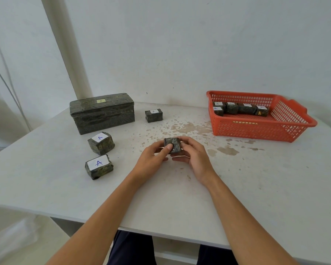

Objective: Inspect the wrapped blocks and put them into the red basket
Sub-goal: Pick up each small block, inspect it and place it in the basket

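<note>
At far left the large wrapped box point(101, 112) stands at the rear left of the table point(266, 184), with a rear labelled block point(101, 143) just in front of it and a front labelled block point(98, 166) nearer to you. A small block point(153, 115) sits alone to the right of the box, towards the wall. These three loose blocks show an "A" label on top and lie well apart from your hands. At centre, your left hand point(153, 159) and right hand point(194, 155) share the held block point(176, 143): the left thumb presses on the face turned towards you and the right fingers curl round its far side. Whether it fully clears the table cannot be told. No label shows on the face in view, so inspection is judged to be under way. The block looks close to cubic, with no long axis to mind. At right, the red basket point(252, 129) lies to the right of and beyond the grip, its long side running left to right, with a row of blocks point(241, 109) along its rear wall. Your right hand is the nearer one to it. The coming move is therefore judged a short carry rightward and away, over the front wall, by that hand.
</note>
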